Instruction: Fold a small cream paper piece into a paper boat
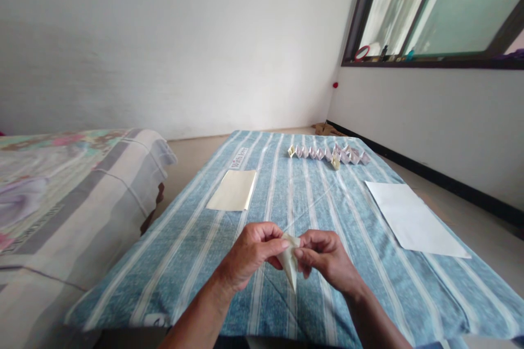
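Note:
Between my two hands is a small piece of folded pale yellow paper [290, 268], held above the striped cloth with a narrow point facing down toward me. My left hand [258, 251] pinches its left side, the thumb lying on the upper part. On the other side, my right hand [325, 256] grips the right edge between thumb and fingers. Parts of the paper are covered by the fingertips. Beyond the hands, to the left, lies a stack of cream paper [233, 190]. Farther back stand several folded paper shapes [315, 153] in a row, mostly whitish, a couple yellowish.
A blue and white striped cloth [184, 262] covers the table. White sheets [413, 218] lie near its right edge. To the left is a bed with a patterned cover [123, 185]. A window [442, 11] with small items on its sill is at the upper right.

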